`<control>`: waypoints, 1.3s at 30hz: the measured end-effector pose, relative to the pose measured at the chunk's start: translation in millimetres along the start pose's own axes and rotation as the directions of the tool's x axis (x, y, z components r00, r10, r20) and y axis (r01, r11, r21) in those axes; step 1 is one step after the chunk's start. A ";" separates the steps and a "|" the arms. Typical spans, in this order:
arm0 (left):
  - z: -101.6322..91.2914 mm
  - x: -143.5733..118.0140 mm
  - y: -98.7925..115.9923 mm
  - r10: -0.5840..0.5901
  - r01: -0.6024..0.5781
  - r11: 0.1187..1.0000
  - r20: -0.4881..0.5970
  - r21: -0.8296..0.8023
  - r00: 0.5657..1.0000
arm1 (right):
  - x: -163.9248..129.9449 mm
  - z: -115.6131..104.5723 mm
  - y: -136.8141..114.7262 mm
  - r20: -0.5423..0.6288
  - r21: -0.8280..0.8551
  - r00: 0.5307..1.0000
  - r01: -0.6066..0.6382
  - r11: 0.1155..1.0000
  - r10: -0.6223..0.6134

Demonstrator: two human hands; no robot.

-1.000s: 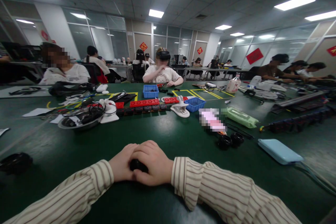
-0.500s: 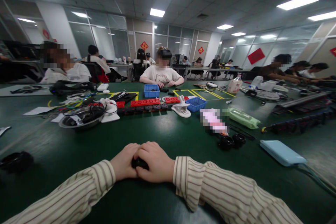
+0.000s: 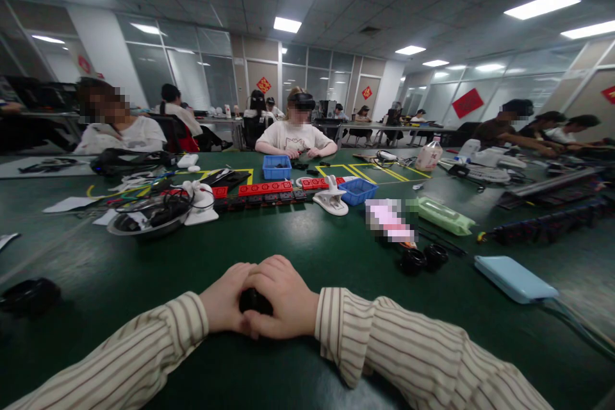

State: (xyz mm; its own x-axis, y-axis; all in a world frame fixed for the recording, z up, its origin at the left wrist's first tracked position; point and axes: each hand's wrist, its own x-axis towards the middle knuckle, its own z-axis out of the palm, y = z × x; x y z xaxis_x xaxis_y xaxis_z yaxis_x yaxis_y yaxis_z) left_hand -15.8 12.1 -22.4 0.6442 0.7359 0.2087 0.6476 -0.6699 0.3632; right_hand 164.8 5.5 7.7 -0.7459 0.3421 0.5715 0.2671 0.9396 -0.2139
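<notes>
Down at the near edge of the green table (image 3: 307, 250), the head view shows both hands pressed together over a small black object (image 3: 253, 300). Only a dark, rounded patch of it shows in the gap between the palms, glossy and unmarked; its full shape is hidden. The right hand (image 3: 283, 298) lies on top, fingers curled over the left hand (image 3: 223, 300), which cups the object from the other side; both are closed around it and rest on the table surface. Striped sleeves cover both forearms. Further out and to the right lie two black rings (image 3: 423, 257) side by side, with a light-blue power bank (image 3: 514, 278) beyond them. A blue basket (image 3: 358, 190) sits near a white clip (image 3: 331, 197) mid-table.
</notes>
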 end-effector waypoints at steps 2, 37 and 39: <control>-2.0 -0.3 7.1 -0.047 0.046 0.999 -0.032 -0.011 0.998 | 0.1 0.6 0.1 -0.007 -0.041 0.995 -0.095 0.995 0.095; -12.1 3.1 23.7 -0.068 0.070 0.991 -0.022 0.114 0.997 | -0.2 2.6 0.7 0.037 -0.085 0.983 -0.176 0.981 0.179; -10.8 3.6 23.5 -0.074 0.076 0.990 -0.022 0.118 0.997 | -0.3 3.8 0.3 0.061 -0.098 0.980 -0.182 0.978 0.188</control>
State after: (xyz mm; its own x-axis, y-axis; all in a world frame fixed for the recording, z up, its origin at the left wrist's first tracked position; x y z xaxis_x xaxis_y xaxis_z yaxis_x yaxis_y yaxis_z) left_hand -2.6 0.1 -3.3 0.5852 0.7856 0.2006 0.7383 -0.6186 0.2688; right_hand 162.8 5.6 4.4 -0.7184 0.5117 0.4713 0.4568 0.8579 -0.2353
